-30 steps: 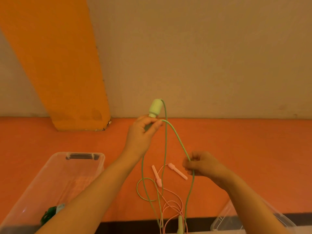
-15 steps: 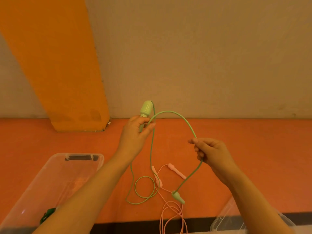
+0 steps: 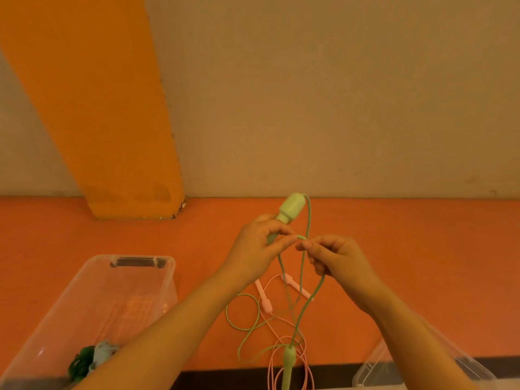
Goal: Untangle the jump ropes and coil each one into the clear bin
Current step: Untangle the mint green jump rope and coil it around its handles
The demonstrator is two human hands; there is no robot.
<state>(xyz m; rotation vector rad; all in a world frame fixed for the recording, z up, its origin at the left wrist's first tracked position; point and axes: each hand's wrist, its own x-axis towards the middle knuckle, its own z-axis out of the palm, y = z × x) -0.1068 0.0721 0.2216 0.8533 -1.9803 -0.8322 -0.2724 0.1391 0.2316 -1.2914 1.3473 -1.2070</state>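
My left hand (image 3: 257,253) grips one light green handle (image 3: 289,208) of the green jump rope and pinches a bend of its cord against it. My right hand (image 3: 336,258) pinches the same green cord (image 3: 302,267) right beside the left fingertips. From both hands the cord hangs in long strands to the second green handle (image 3: 288,363), which dangles low in the middle. A pink jump rope (image 3: 266,301) lies on the orange floor below, its two handles side by side and its cord looped under the green one. The clear bin (image 3: 146,261) stands at the lower left.
A dark green rope bundle with a pale handle (image 3: 90,360) lies in the clear bin's near corner. Part of a second clear container (image 3: 374,367) shows at the lower right. An orange pillar (image 3: 112,136) meets the floor at the back left, against a beige wall.
My right hand swept from the right up to my left hand, folding the wide green loop into narrow hanging strands. The lower green handle dropped nearer to me.
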